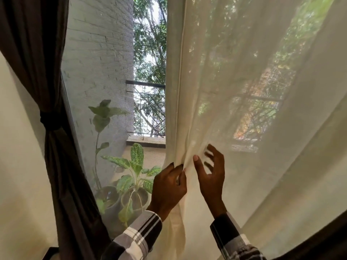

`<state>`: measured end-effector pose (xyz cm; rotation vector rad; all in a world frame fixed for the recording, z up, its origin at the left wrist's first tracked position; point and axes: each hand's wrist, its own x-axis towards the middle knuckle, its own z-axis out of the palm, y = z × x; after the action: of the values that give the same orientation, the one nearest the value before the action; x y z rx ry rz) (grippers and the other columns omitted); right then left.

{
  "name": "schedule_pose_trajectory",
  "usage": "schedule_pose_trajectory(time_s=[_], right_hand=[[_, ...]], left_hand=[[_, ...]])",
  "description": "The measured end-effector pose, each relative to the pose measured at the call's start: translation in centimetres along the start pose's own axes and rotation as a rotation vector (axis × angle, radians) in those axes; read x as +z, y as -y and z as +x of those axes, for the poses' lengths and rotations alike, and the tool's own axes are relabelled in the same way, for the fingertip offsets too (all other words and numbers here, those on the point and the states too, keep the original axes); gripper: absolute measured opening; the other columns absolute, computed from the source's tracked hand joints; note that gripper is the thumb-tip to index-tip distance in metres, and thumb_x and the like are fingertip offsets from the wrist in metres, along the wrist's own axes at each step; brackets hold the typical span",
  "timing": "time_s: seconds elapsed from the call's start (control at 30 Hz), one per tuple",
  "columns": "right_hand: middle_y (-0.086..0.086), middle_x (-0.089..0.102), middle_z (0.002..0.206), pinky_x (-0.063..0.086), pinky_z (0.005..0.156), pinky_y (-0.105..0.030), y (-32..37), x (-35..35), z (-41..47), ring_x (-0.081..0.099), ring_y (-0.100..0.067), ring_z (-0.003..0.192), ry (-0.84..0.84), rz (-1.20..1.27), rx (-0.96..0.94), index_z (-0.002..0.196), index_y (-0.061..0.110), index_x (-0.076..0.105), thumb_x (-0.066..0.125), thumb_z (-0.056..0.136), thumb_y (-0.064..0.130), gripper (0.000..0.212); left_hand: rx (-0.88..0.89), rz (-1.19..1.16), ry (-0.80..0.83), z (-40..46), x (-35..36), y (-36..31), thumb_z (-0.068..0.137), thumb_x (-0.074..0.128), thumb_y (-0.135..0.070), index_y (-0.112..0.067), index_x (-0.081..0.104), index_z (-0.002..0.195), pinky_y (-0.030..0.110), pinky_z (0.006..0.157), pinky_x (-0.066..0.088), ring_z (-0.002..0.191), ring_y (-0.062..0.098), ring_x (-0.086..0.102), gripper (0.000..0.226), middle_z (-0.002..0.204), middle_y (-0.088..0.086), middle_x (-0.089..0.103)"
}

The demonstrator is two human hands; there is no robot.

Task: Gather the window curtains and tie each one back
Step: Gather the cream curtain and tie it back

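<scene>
- Far left of frame: dark curtain hanging bunched w/ a tie around it, so that one's looking done.
- Lower centre: left hand pinching the cream curtain edge, anchoring the gathered folds.
- Just right of it: right hand reaching in, fingers spread, prob. scooping more fabric towards the pinch.

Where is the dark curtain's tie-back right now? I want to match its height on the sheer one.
In the head view, the tie-back wraps the dark curtain at the far left, level with the balcony railing outside and above both hands.
</scene>
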<state>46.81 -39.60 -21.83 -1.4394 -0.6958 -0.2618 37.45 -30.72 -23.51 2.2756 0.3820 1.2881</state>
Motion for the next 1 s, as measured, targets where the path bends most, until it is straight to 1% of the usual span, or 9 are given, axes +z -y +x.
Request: schedule_pose_trajectory(time_s=[0.17,0.3,0.37,0.47,0.53,0.6,0.73,0.87,1.0], right_hand=[[0.011,0.054,0.135,0.049,0.097,-0.025,1.7,1.5,1.4,0.054,-0.005,0.124,0.224,0.077,0.051,0.138,0.026,0.046,0.073,0.073,0.056,0.076],[0.008,0.069,0.108,0.056,0.086,-0.044,2.7,2.7,-0.6,0.067,-0.012,0.101,0.245,0.027,0.040,0.121,0.029,0.061,0.060,0.090,0.052,0.038],[0.010,0.069,0.116,0.056,0.089,-0.040,2.7,2.7,-1.8,0.066,-0.012,0.107,0.281,0.011,0.008,0.127,0.030,0.059,0.051,0.097,0.048,0.036],[0.014,0.064,0.127,0.053,0.095,-0.035,2.3,2.1,-2.7,0.062,-0.010,0.116,0.362,-0.025,-0.034,0.138,0.030,0.053,0.046,0.100,0.045,0.041],[0.016,0.062,0.131,0.049,0.100,-0.031,1.6,1.1,-2.6,0.058,-0.004,0.121,0.321,-0.100,-0.066,0.136,0.028,0.056,0.052,0.098,0.043,0.042],[0.010,0.059,0.135,0.044,0.105,-0.024,0.9,-0.2,-1.9,0.053,-0.002,0.126,0.069,-0.235,-0.087,0.135,0.021,0.058,0.063,0.092,0.043,0.048],[-0.003,0.042,0.146,0.037,0.108,-0.024,0.3,-4.4,1.8,0.040,-0.010,0.135,-0.441,-0.272,0.057,0.146,0.016,0.041,0.073,0.079,0.049,0.080],[0.005,0.027,0.156,0.030,0.111,-0.030,-0.7,-6.7,5.3,0.029,-0.013,0.143,-0.309,-0.174,0.293,0.153,0.030,0.021,0.076,0.071,0.062,0.104],[0.007,0.052,0.140,0.048,0.100,-0.035,-1.1,-5.5,7.8,0.052,-0.012,0.126,0.014,0.026,0.315,0.144,0.030,0.040,0.078,0.071,0.055,0.086]], left_hand=[[0.026,-0.079,0.032,-0.6,0.9,-0.1,0.083,0.063,-0.005,-0.013,0.059,0.120,0.026,0.071,0.056,0.077,0.024,0.070,0.038,0.095,0.008,0.072],[-0.185,-0.252,0.084,-1.3,0.4,-1.3,0.089,0.059,-0.034,-0.038,0.014,0.140,0.040,0.069,0.060,0.088,0.022,0.072,0.069,0.111,0.006,0.070],[-0.269,-0.342,0.041,-1.3,0.1,-2.0,0.088,0.046,-0.055,-0.045,0.009,0.140,0.038,0.074,0.059,0.091,0.013,0.070,0.065,0.111,-0.013,0.067],[-0.371,-0.400,-0.012,-0.7,0.1,-2.2,0.088,0.043,-0.052,-0.048,0.004,0.143,0.034,0.072,0.057,0.082,0.008,0.069,0.067,0.095,-0.022,0.065],[-0.382,-0.239,0.001,-0.3,0.2,-1.4,0.090,0.048,-0.045,-0.035,0.012,0.148,0.038,0.071,0.057,0.080,0.023,0.070,0.069,0.095,0.000,0.071],[-0.359,-0.039,-0.029,0.1,0.5,-0.2,0.091,0.058,-0.028,-0.017,0.038,0.143,0.042,0.070,0.055,0.081,0.037,0.069,0.057,0.093,0.017,0.072],[-0.336,0.065,-0.021,0.4,0.2,0.8,0.086,0.063,-0.012,-0.009,0.066,0.111,0.035,0.063,0.052,0.073,0.037,0.068,0.025,0.080,0.015,0.072],[-0.344,0.081,-0.018,0.3,-0.1,1.5,0.084,0.065,-0.006,-0.008,0.069,0.106,0.037,0.067,0.053,0.077,0.038,0.067,0.023,0.085,0.014,0.073],[-0.358,0.092,-0.027,0.6,0.0,1.5,0.082,0.066,-0.004,-0.011,0.070,0.107,0.036,0.069,0.051,0.078,0.036,0.067,0.026,0.086,0.012,0.073]])
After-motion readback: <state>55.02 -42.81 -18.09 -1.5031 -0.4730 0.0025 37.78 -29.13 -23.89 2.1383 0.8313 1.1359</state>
